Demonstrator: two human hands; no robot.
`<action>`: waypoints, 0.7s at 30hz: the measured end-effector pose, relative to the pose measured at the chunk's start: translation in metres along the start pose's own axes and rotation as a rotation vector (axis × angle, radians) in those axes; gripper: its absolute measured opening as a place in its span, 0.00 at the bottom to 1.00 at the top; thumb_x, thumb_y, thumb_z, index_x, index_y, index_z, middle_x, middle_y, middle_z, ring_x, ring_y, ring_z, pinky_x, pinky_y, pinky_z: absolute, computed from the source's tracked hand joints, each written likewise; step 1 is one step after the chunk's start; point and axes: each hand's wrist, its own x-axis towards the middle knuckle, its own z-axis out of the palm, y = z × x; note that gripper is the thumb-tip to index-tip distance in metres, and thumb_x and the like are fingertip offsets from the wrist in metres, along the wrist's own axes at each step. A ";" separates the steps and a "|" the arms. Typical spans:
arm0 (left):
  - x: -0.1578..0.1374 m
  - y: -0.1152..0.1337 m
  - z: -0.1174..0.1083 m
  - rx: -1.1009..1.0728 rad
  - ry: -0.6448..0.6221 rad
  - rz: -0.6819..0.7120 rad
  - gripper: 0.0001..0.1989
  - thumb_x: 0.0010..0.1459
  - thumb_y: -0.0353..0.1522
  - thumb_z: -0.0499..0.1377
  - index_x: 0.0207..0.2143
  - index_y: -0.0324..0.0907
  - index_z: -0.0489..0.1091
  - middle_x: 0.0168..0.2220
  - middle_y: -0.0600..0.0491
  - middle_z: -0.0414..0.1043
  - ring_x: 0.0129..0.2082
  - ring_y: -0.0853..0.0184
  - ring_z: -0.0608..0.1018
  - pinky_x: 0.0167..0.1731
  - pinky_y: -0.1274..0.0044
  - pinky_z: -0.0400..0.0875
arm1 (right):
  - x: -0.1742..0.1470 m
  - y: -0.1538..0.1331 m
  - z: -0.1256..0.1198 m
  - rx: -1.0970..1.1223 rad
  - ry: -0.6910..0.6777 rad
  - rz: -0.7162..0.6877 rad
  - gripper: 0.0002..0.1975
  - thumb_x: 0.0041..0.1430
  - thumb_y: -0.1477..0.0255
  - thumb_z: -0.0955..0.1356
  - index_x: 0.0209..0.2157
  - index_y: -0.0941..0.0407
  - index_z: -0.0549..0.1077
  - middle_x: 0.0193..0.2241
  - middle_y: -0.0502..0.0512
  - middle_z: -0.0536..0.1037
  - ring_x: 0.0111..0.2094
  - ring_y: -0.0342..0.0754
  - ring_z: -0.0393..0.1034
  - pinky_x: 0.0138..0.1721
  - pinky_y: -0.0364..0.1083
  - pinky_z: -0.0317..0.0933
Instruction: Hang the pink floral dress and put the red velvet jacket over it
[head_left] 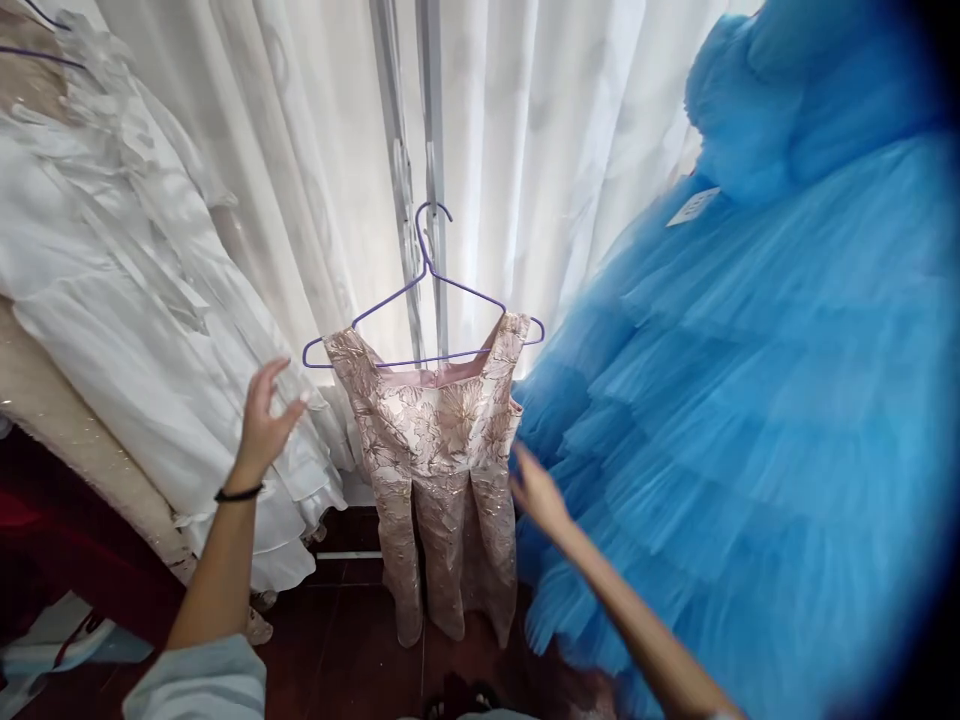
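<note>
Pretty pink floral dress (442, 425) hung up right in the middle, straps looped over a purple hanger (426, 264), with a white curtain (510, 150) seen on the far side. The left hand (268, 418) is held up just left of it, thumb and fingers spread well apart, nothing gripped, and a black band (238, 493) is worn on that wrist. The right hand (538, 492) is placed by the dress's right edge, fingers kinda blurred and partly curled, so it can't be told how far open it is or whether any fabric's been caught. The left side is filled by a white dress (142, 260), the right by a big ruffled blue one (735, 400).
</note>
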 end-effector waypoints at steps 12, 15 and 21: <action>0.090 0.022 0.041 -0.125 -0.160 -0.144 0.11 0.56 0.36 0.65 0.35 0.35 0.77 0.29 0.57 0.77 0.31 0.69 0.73 0.34 0.78 0.67 | 0.227 -0.069 -0.111 0.353 0.005 -0.188 0.26 0.36 0.52 0.76 0.28 0.59 0.74 0.23 0.53 0.75 0.24 0.44 0.67 0.25 0.45 0.67; 0.081 0.006 0.031 -0.212 -0.101 -0.224 0.12 0.56 0.33 0.63 0.36 0.30 0.76 0.24 0.56 0.74 0.26 0.71 0.71 0.27 0.78 0.66 | 0.212 -0.063 -0.118 0.388 0.075 -0.150 0.24 0.34 0.54 0.78 0.25 0.59 0.72 0.22 0.52 0.74 0.24 0.43 0.68 0.24 0.43 0.67; 0.026 -0.027 0.041 -0.460 0.216 -0.480 0.15 0.51 0.39 0.64 0.31 0.33 0.72 0.20 0.57 0.68 0.20 0.73 0.67 0.22 0.79 0.65 | 0.185 -0.057 -0.102 0.515 0.161 -0.061 0.23 0.37 0.53 0.75 0.26 0.56 0.70 0.22 0.48 0.71 0.23 0.41 0.67 0.25 0.44 0.68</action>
